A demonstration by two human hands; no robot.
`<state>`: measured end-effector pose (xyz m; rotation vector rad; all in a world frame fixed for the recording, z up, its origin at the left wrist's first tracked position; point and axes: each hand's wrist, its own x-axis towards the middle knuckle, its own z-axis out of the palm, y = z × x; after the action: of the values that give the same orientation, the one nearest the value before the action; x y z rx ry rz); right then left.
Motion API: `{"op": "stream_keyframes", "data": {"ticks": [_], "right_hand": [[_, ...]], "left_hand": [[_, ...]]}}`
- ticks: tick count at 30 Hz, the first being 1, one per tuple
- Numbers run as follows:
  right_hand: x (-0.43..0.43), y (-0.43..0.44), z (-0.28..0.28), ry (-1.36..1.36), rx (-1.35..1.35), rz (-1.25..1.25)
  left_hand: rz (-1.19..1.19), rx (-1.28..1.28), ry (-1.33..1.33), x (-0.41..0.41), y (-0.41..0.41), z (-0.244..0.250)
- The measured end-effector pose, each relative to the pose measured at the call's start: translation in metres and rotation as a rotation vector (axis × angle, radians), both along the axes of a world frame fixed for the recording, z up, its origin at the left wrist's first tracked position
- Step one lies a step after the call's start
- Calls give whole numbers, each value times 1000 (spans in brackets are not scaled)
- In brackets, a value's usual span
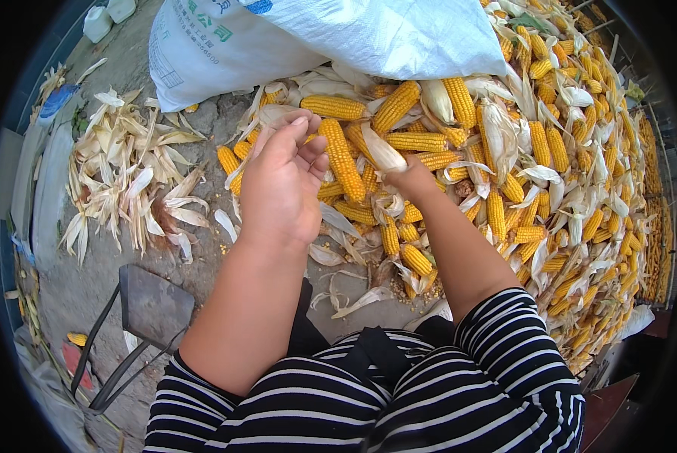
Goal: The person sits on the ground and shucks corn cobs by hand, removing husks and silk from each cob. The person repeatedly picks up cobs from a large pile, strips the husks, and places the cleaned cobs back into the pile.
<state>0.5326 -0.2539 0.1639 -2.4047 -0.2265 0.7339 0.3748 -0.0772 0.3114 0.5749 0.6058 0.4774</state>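
Note:
My left hand [284, 178] is raised palm up over the near side of the corn heap. Its fingers are loosely curled and the visible palm is bare. A pale dry husk [276, 116] shows beside its fingertips; I cannot tell whether they touch it. A bare yellow corn ear [341, 161] lies just right of this hand. My right hand [411, 180] grips the base of a corn ear with pale husk [382, 150] folded back on it; its fingers are partly hidden. More bare ears [417, 141] and loose husks lie under both hands.
A large white woven sack [372, 39] rests on the heap's far side. Corn ears [542, 226] spread far right. Stripped husks [137, 181] are piled on the ground at left, near a small metal-framed stool or chair [154, 306]. White plastic jugs [97, 24] stand far left.

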Motion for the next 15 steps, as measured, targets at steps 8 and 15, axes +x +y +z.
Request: {"op": "stream_keyframes", "data": {"ticks": [8, 15], "right_hand": [[-91, -96, 27, 827, 1025, -482], [-135, -115, 114, 432, 874, -69]], "left_hand": [[-190, 216, 293, 11, -49, -35], [-385, -11, -139, 12, -110, -29]]}}
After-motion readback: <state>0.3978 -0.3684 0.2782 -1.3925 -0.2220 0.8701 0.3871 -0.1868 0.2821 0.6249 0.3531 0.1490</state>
